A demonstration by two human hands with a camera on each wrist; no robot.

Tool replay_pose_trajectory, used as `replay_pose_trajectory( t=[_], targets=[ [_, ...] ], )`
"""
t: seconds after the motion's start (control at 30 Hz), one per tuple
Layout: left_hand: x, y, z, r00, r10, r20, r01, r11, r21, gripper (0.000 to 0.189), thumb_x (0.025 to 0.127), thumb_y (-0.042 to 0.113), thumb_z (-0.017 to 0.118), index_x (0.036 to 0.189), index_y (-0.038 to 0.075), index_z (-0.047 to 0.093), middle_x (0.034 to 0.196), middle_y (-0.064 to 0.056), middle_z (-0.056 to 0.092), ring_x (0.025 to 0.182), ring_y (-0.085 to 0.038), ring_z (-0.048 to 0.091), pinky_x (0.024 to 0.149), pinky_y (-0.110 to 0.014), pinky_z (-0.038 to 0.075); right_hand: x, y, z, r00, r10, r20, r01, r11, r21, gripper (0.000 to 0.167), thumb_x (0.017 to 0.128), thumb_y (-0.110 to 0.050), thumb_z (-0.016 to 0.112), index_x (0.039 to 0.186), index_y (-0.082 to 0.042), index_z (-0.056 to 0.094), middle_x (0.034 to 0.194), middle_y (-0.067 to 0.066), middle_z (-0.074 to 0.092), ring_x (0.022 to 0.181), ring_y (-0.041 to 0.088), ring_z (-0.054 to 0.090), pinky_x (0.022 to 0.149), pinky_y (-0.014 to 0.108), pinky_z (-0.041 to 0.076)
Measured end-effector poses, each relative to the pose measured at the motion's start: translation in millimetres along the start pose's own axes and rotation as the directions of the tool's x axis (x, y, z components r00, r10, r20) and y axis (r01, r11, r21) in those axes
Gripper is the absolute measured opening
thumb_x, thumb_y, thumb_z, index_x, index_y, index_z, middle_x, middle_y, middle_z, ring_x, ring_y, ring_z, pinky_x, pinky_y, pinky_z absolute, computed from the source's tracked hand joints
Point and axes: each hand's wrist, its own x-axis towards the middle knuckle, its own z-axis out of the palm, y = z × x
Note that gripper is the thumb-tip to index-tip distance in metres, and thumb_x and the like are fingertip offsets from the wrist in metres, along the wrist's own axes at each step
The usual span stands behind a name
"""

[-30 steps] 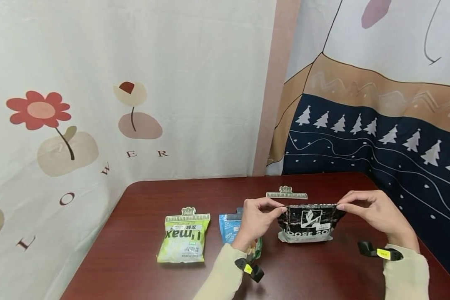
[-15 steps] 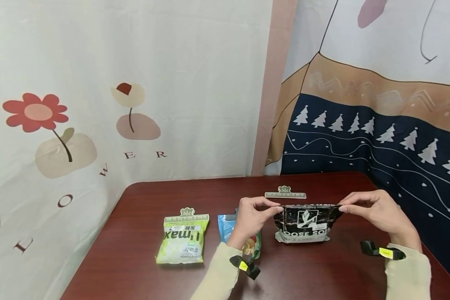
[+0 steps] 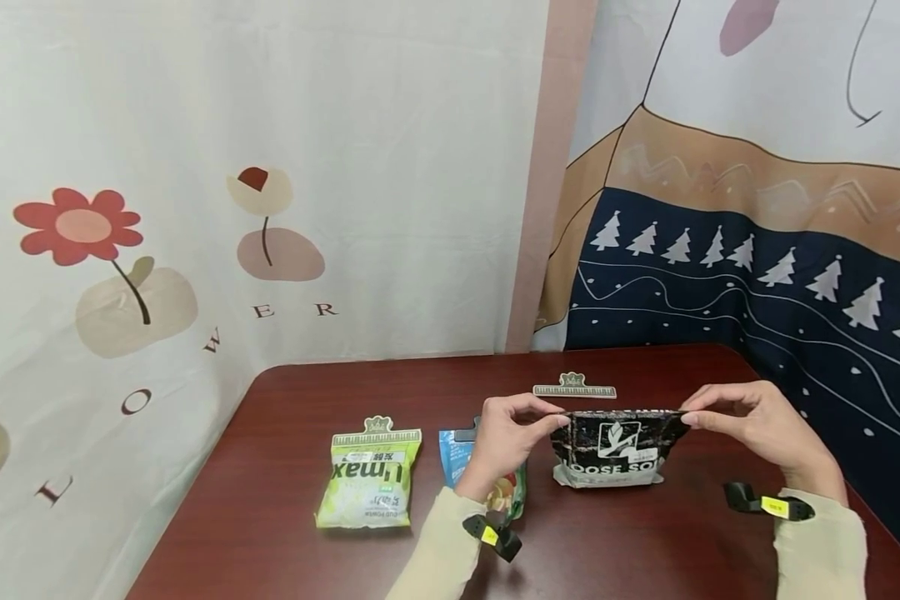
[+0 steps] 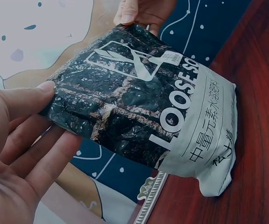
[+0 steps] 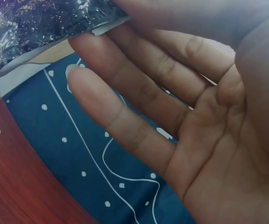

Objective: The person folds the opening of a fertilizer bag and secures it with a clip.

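Note:
A black and white bag [image 3: 615,450] printed "LOOSE SO…" stands upright on the table, its top edge stretched straight between both hands. My left hand [image 3: 506,437] pinches the top left corner between thumb and fingers. At the top right corner, my right hand [image 3: 757,425] does the same. In the left wrist view the bag [image 4: 129,93] shows its black upper part and pale lower part with Chinese print. The right wrist view has my right hand [image 5: 171,102] with its thumb over the bag's edge [image 5: 45,28] and the other fingers fanned out below.
Behind the bag lies a loose wide clip [image 3: 573,389] on the dark red table [image 3: 285,467]. To the left sits a green bag [image 3: 367,483] with a similar clip [image 3: 378,430] on its top. A blue and green bag [image 3: 456,457] is partly hidden by my left arm.
The bag's top edge is pulled a little wider, my right hand having shifted slightly to the right. Both hands keep their pinch on the corners.

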Motion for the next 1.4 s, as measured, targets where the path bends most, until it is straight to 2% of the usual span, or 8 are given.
replay_pose_trajectory(
  t=[0.37, 0.5, 0.7, 0.83, 1.03, 1.23, 1.4],
  targets=[
    [-0.5, 0.6, -0.4, 1.000, 0.012, 0.007, -0.012, 1.000, 0.002, 0.011, 0.087, 0.027, 0.084, 0.095, 0.020, 0.083, 0.089, 0.002, 0.080, 0.069, 0.000, 0.064, 0.055, -0.018, 0.046, 0.0, 4, -1, 0.999, -0.031, 0.015, 0.030, 1.000, 0.003, 0.008, 0.091, -0.001, 0.074, 0.098, -0.003, 0.078, 0.095, -0.008, 0.075, 0.088, 0.004, 0.066, 0.071, 0.026, 0.058],
    [0.5, 0.7, -4.5, 0.998, -0.009, 0.057, 0.010, 1.000, -0.022, 0.013, 0.089, 0.027, 0.082, 0.099, 0.020, 0.082, 0.095, 0.001, 0.079, 0.073, -0.003, 0.068, 0.061, -0.021, 0.052, 0.7, 4, 0, 0.999, -0.032, 0.021, 0.032, 0.999, 0.003, 0.007, 0.091, 0.000, 0.073, 0.096, -0.003, 0.078, 0.095, -0.008, 0.075, 0.087, 0.004, 0.066, 0.071, 0.026, 0.058],
    [3.1, 2.1, -16.2, 0.986, -0.078, 0.147, 0.083, 0.996, -0.029, 0.022, 0.092, 0.027, 0.079, 0.113, 0.021, 0.077, 0.110, -0.002, 0.077, 0.092, -0.012, 0.074, 0.079, -0.026, 0.059, 1.9, 5, 0, 0.999, -0.045, 0.028, 0.045, 0.999, 0.000, 0.008, 0.091, 0.000, 0.073, 0.095, -0.005, 0.077, 0.095, -0.009, 0.075, 0.086, 0.004, 0.066, 0.071, 0.026, 0.058],
    [10.3, 4.7, -22.3, 0.979, -0.120, 0.162, 0.117, 0.993, 0.030, 0.024, 0.096, 0.034, 0.073, 0.118, 0.023, 0.074, 0.111, 0.000, 0.076, 0.094, -0.013, 0.071, 0.079, -0.025, 0.058, 0.9, 6, 1, 0.999, -0.045, 0.012, 0.045, 0.999, -0.001, 0.006, 0.091, -0.003, 0.074, 0.095, -0.006, 0.078, 0.094, -0.010, 0.075, 0.085, 0.008, 0.066, 0.071, 0.025, 0.057],
    [27.6, 10.2, -29.4, 0.975, -0.183, 0.125, 0.164, 0.975, 0.152, 0.026, 0.101, 0.042, 0.065, 0.119, 0.025, 0.073, 0.113, 0.001, 0.075, 0.094, -0.009, 0.071, 0.079, -0.027, 0.058, 0.7, 7, 4, 0.998, -0.058, -0.005, 0.058, 0.998, 0.024, 0.008, 0.090, 0.000, 0.074, 0.095, -0.005, 0.077, 0.096, -0.008, 0.074, 0.085, 0.008, 0.067, 0.071, 0.026, 0.056],
    [54.8, 11.1, -27.1, 0.971, -0.181, 0.157, 0.131, 0.949, 0.285, 0.030, 0.101, 0.044, 0.064, 0.118, 0.022, 0.074, 0.108, 0.003, 0.076, 0.097, -0.015, 0.072, 0.078, -0.027, 0.056, -0.2, 8, 3, 0.999, -0.047, -0.018, 0.047, 0.998, 0.030, 0.009, 0.090, 0.001, 0.074, 0.095, -0.007, 0.077, 0.098, -0.008, 0.074, 0.086, 0.008, 0.067, 0.071, 0.025, 0.056],
    [71.6, 4.1, -22.5, 0.958, -0.207, 0.200, 0.115, 0.911, 0.396, 0.037, 0.099, 0.046, 0.065, 0.123, 0.018, 0.071, 0.113, 0.003, 0.074, 0.098, -0.010, 0.068, 0.082, -0.027, 0.057, 0.7, 8, 3, 0.999, -0.049, 0.000, 0.049, 0.998, 0.035, 0.009, 0.091, 0.000, 0.074, 0.095, -0.007, 0.077, 0.098, -0.007, 0.075, 0.086, 0.008, 0.067, 0.071, 0.026, 0.057]
  ],
)
